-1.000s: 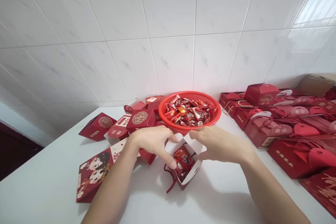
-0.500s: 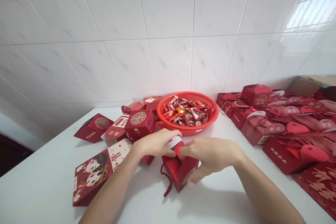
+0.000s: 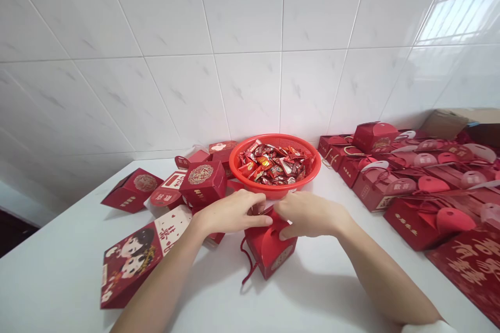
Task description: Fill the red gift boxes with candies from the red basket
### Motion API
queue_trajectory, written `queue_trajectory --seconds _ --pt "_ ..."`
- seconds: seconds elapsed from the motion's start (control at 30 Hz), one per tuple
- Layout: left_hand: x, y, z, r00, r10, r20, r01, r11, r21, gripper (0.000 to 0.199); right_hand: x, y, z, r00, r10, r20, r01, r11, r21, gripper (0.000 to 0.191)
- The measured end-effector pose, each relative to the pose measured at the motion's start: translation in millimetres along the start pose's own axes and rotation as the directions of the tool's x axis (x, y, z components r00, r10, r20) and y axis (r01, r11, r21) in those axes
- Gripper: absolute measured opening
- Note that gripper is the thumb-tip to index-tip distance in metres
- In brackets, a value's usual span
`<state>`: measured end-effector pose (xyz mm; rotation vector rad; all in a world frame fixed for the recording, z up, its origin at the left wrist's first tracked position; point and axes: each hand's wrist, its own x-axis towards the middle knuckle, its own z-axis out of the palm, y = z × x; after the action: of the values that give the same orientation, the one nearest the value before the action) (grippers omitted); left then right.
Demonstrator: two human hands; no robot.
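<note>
One red gift box [image 3: 269, 252], one cord [image 3: 248, 265] at its side, sits on the white tabletop [image 3: 219, 296] near one basket [image 3: 273, 189] of wrapped packets [image 3: 275, 164], left hand [image 3: 236, 212] and right hand [image 3: 310, 213] pinching the box's top flaps [image 3: 275, 230].

Both the left hand [image 3: 231, 212] and the right hand [image 3: 311, 213] are showing bare, slim in shape.
Behind the hands, the left forearm [image 3: 167, 278] and the right forearm [image 3: 377, 268] are showing bare too, widening away from the wrists [image 3: 201, 222]. Well behind the right hand, at the view's lower edge, a white sleeve [image 3: 427, 328] is just peeking in, too little of it showing for telling its cut.
</note>
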<state>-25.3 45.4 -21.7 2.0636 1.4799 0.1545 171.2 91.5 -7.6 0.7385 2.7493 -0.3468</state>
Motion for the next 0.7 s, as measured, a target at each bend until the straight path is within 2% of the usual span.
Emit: queue_trajectory --seconds 0.13,0.23,0.33,0.43,0.53,0.6,0.7 --pt "-5.5 3.2 -2.2 0.994 0.032 0.107 -0.027 0.999 -0.046 0.037 1.0 0.5 -0.3 0.996 0.09 -0.024 -0.091 0.995 -0.029 0.029" --pt "-9.4 9.2 -2.4 0.983 -0.075 0.166 0.075 0.997 0.004 0.034 3.3 3.4 1.0 0.996 0.09 -0.014 -0.09 0.996 -0.008 0.029" --pt "-10.6 14.6 -0.5 0.965 -0.175 0.193 0.167 0.984 0.056 0.04 6.2 9.7 1.9 0.997 0.079 0.022 -0.08 0.996 0.05 0.037" --pt "-8.6 15.4 1.8 0.968 -0.149 0.2 0.145 0.989 0.033 0.04 8.8 17.7 1.3 0.997 0.044 0.058 -0.049 0.994 0.093 0.045" --pt "-4.6 11.5 3.1 0.981 -0.075 0.179 0.072 0.997 0.021 0.041 11.3 24.8 -0.5 0.997 0.039 0.07 -0.046 0.994 0.104 0.049" --pt "-1.6 7.7 3.1 0.987 -0.037 0.154 0.033 0.999 0.03 0.038 11.8 28.6 -2.5 0.995 0.061 0.075 -0.069 0.991 0.111 0.048" --pt "2.7 2.4 2.6 0.993 -0.041 0.113 0.037 0.999 0.039 0.034 9.3 33.3 -6.6 0.992 0.1 0.08 -0.108 0.989 0.1 0.042"
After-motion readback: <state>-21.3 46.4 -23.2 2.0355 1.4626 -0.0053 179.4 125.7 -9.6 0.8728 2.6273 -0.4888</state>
